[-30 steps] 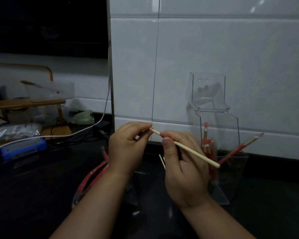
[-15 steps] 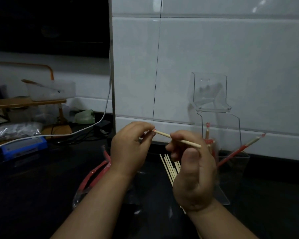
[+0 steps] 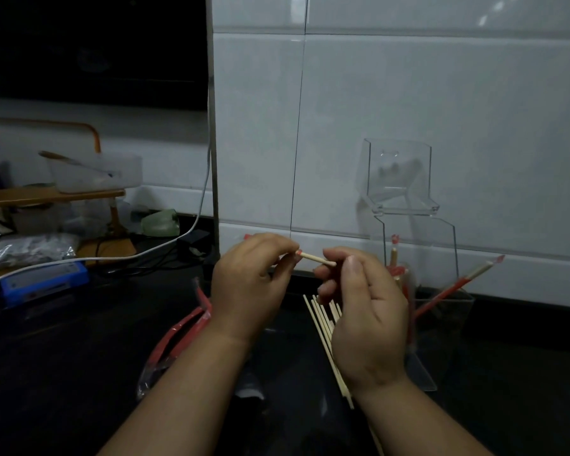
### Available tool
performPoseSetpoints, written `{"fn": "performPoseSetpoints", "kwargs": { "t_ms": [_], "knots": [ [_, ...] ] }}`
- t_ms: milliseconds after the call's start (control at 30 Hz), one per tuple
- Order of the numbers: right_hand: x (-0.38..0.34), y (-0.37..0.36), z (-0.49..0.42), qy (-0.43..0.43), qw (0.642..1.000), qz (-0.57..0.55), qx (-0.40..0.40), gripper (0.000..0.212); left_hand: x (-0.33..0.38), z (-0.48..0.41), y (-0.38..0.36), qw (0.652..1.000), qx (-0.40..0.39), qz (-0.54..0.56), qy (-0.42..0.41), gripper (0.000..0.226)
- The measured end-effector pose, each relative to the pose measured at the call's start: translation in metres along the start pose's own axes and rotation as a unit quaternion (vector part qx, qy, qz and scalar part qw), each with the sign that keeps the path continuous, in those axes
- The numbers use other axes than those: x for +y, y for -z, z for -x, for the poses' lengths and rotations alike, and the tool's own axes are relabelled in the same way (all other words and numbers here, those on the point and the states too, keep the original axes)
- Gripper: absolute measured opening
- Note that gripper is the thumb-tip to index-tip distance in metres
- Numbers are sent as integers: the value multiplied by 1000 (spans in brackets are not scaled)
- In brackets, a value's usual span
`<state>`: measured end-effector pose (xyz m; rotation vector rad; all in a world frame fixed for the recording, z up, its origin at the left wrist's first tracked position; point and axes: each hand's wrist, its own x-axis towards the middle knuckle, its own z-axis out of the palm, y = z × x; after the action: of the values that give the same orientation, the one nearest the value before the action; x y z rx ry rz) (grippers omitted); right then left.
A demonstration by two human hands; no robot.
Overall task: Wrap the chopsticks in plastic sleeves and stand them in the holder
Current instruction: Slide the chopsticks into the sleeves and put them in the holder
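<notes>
1. down on the dark counter (image 3: 63,390), nearest: loose chopsticks (image 3: 323,324) lie bare and fanned under the right wrist, long axes running near-to-far. the sleeve pile (image 3: 178,334), red, lies under the left forearm. likely stock kept on each hand's own side.
2. above that, mid-air: left hand (image 3: 250,281) has fingers curled, pinching a red sleeve (image 3: 298,253) at what looks like its mouth. holding it there would keep the opening steady.
3. right hand (image 3: 369,320) pinches one chopstick (image 3: 318,258) between thumb and fingertips, other fingers loosely curled. it looks set to push while the left hand aims.
4. chopstick axis: roughly left-right, dropping slightly to the right. exposed tip points left, touching the sleeve mouth. the far end is hidden behind the right fingers.
5. further back, right of the hands: clear holder (image 3: 441,311) on the counter, against the wall. wrapped chopsticks (image 3: 458,281) lean in it.
6. farthest: white tiled wall (image 3: 408,93).
</notes>
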<state>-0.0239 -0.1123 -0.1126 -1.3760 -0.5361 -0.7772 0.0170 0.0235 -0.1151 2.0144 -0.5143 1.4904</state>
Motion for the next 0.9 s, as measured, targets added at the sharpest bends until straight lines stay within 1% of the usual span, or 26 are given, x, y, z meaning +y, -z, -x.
{"fn": "performPoseSetpoints", "kwargs": {
  "t_ms": [67, 167, 200, 300, 500, 600, 700, 767, 800, 900],
  "knots": [
    [0, -2, 1, -2, 1000, 4, -10, 24, 0, 0, 1, 1000, -2, 7, -7, 16],
    [0, -3, 0, 11, 999, 47, -11, 11, 0, 1, 1, 1000, -2, 8, -22, 16],
    [0, -3, -1, 11, 998, 62, -6, 11, 1, 1, 1, 1000, -1, 5, -29, 15],
    [4, -2, -3, -10, 996, 91, 12, 20, 5, 2, -1, 998, -6, -1, -60, 12],
    [5, 1, -2, -20, 994, 102, 18, 16, 6, 1, 0, 998, -8, -7, -66, 12],
    [8, -1, -3, -32, 994, 102, 19, 14, 7, 1, 1, 996, -3, -12, -92, 8],
    [9, -1, -4, -40, 994, 95, 20, 12, 7, 1, 2, 994, 7, -9, -108, 9],
    [9, 0, -3, -45, 995, 85, 16, 17, 6, 1, 1, 996, 24, 4, -87, 10],
    [8, 0, -3, -47, 995, 84, 13, 19, 5, 1, 1, 997, 40, 19, -60, 11],
    [8, 1, -2, -52, 994, 91, 8, 21, 7, 0, 2, 988, 101, 95, 65, 25]
  ]
}}
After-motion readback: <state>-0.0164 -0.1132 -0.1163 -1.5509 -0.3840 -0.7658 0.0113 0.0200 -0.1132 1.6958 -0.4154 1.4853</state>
